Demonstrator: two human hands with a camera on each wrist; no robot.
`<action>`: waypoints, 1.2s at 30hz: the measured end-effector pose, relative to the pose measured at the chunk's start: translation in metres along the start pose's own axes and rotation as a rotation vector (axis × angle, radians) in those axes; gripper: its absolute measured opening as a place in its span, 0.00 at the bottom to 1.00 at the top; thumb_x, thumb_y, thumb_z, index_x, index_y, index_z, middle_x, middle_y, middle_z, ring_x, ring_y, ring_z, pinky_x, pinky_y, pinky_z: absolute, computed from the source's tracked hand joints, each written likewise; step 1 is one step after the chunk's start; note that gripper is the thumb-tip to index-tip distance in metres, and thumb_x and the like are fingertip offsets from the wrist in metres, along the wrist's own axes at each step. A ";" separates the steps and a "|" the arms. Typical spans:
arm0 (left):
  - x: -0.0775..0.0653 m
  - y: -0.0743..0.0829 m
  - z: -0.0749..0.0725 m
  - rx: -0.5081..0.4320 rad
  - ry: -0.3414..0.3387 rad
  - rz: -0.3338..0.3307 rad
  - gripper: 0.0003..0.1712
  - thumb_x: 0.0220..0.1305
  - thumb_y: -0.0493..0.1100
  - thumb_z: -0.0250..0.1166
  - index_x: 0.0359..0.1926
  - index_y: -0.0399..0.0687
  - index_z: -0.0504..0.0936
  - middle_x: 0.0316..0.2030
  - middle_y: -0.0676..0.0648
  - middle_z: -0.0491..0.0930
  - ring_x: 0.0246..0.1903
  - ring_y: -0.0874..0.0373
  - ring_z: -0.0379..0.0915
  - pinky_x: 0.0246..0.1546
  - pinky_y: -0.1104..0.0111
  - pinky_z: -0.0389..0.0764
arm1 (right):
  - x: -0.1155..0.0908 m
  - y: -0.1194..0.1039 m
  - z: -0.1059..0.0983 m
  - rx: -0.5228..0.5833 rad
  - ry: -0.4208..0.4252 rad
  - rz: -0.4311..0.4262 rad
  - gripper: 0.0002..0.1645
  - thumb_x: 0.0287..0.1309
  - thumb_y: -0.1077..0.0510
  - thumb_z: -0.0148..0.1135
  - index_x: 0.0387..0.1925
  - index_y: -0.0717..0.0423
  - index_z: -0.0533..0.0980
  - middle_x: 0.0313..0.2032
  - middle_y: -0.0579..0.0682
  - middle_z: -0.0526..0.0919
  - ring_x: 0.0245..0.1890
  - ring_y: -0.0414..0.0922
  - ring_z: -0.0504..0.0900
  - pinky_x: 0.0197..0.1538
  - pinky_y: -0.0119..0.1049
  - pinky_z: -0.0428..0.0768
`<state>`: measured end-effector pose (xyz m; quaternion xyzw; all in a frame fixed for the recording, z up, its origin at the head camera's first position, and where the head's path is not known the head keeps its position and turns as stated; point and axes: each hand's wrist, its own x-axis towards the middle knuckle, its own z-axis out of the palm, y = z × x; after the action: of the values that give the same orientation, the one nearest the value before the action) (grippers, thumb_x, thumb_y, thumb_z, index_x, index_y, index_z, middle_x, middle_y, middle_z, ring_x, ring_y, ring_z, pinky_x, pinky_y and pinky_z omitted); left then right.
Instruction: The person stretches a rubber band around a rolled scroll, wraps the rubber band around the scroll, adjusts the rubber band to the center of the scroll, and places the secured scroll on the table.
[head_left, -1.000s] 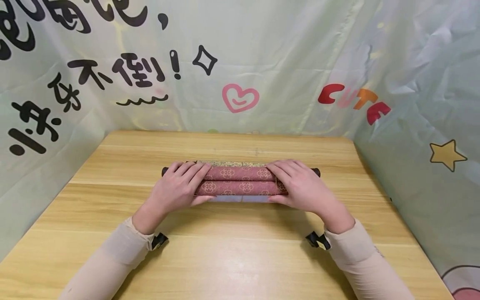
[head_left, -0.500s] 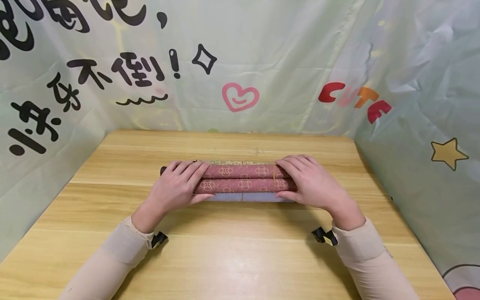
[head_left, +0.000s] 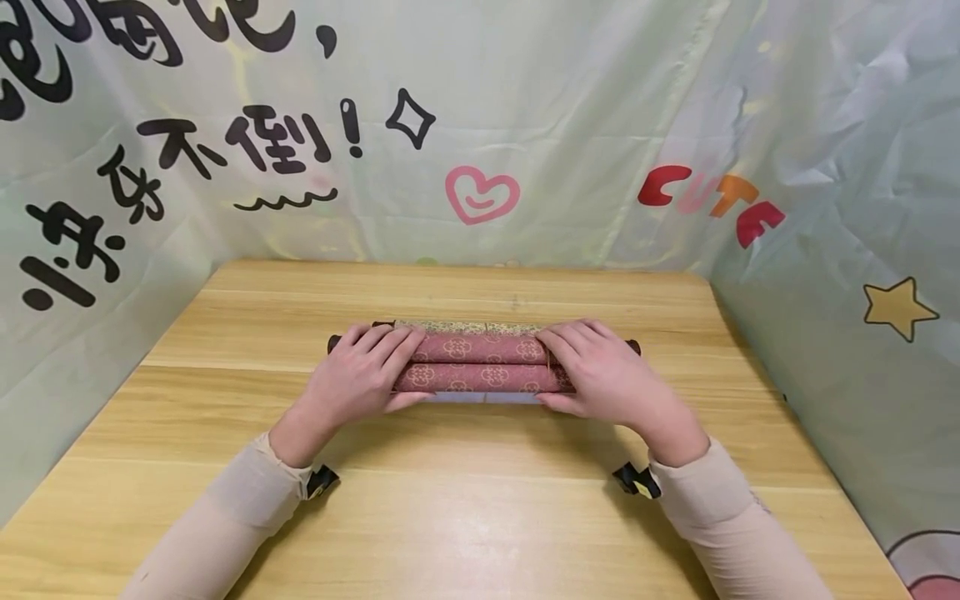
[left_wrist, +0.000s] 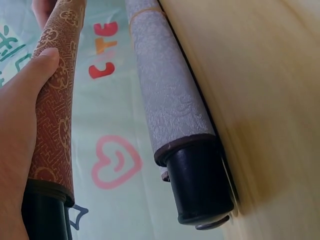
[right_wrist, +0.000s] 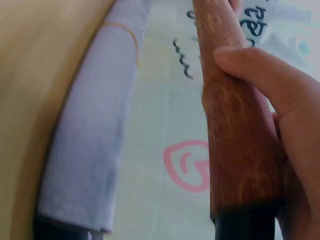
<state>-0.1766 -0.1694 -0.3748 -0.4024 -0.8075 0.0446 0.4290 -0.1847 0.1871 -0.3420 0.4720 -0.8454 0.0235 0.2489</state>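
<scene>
Two maroon rolls [head_left: 480, 379] with gold flower patterns, side by side like rolled scrolls, are held level across the middle in the head view. My left hand [head_left: 348, 375] grips their left end, fingers over the top and thumb at the near side. My right hand [head_left: 611, 375] grips the right end likewise. Black knobs stick out past both hands. In the left wrist view a gap separates the maroon roll [left_wrist: 55, 115] from a lavender-grey scroll [left_wrist: 170, 85] lower down, with a thin band round it. Behind the maroon rolls shows a yellowish patterned scroll [head_left: 465, 327], mostly hidden.
The light wooden table [head_left: 480, 517] stretches around the scrolls. Pale printed cloth [head_left: 562, 108] hangs behind and at both sides of it. A small black camera mount [head_left: 322, 482] sits at the left wrist, another [head_left: 636, 480] at the right.
Half a second ago my right hand was farther right, covering the right black knob. It is now back inward and the knob shows. The left hand has barely moved.
</scene>
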 end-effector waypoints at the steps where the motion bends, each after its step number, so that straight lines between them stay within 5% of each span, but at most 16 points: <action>1: 0.000 0.000 0.000 -0.004 0.001 0.000 0.49 0.59 0.76 0.53 0.59 0.37 0.77 0.49 0.41 0.82 0.44 0.43 0.79 0.43 0.50 0.78 | 0.001 -0.001 0.001 -0.003 0.006 -0.008 0.48 0.47 0.35 0.70 0.58 0.67 0.71 0.50 0.58 0.79 0.51 0.56 0.77 0.59 0.52 0.72; 22: -0.001 0.001 0.003 -0.012 -0.029 -0.025 0.49 0.58 0.76 0.53 0.60 0.37 0.76 0.48 0.40 0.82 0.45 0.43 0.78 0.42 0.50 0.77 | -0.006 0.009 -0.004 0.050 -0.110 0.121 0.53 0.47 0.30 0.69 0.63 0.62 0.69 0.55 0.55 0.77 0.57 0.54 0.74 0.61 0.53 0.67; 36: 0.001 0.004 -0.002 -0.047 -0.081 -0.044 0.51 0.65 0.78 0.36 0.59 0.39 0.77 0.50 0.41 0.82 0.45 0.44 0.79 0.43 0.51 0.77 | -0.003 0.003 0.000 0.069 -0.135 0.108 0.51 0.47 0.34 0.69 0.60 0.68 0.69 0.53 0.61 0.78 0.54 0.58 0.76 0.61 0.54 0.70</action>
<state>-0.1731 -0.1664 -0.3748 -0.3922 -0.8338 0.0323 0.3872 -0.1856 0.1909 -0.3428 0.4346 -0.8832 0.0342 0.1731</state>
